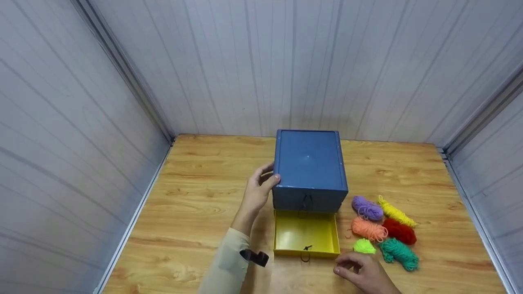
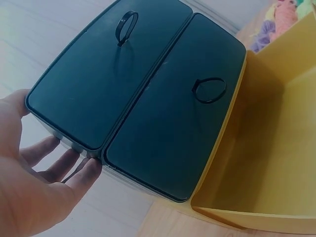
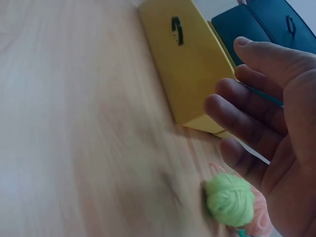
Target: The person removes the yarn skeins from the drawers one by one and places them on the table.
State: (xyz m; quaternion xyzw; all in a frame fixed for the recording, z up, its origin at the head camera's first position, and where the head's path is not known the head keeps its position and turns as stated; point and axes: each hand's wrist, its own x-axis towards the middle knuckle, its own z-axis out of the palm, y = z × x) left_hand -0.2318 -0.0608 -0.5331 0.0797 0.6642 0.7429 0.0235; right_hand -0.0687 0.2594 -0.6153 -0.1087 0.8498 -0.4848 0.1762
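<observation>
A blue drawer box (image 1: 310,159) stands on the wooden table, its lowest drawer, a yellow one (image 1: 306,234), pulled out with nothing inside. At the box's left side, my left hand (image 1: 259,190) rests with the thumb on the top edge and the fingertips against the side wall. Two closed dark drawer fronts (image 2: 168,113) with black loop handles show in the left wrist view. My right hand (image 1: 363,271) hovers with loosely bent fingers near the yellow drawer's front right corner, holding nothing. Close beyond it lies a lime-green yarn ball (image 3: 230,200).
Right of the drawer lie several yarn skeins: purple (image 1: 367,208), yellow (image 1: 396,211), coral (image 1: 369,228), red (image 1: 399,231) and teal (image 1: 399,254). Pale panel walls (image 1: 245,69) enclose the table (image 1: 196,196) at the back and both sides.
</observation>
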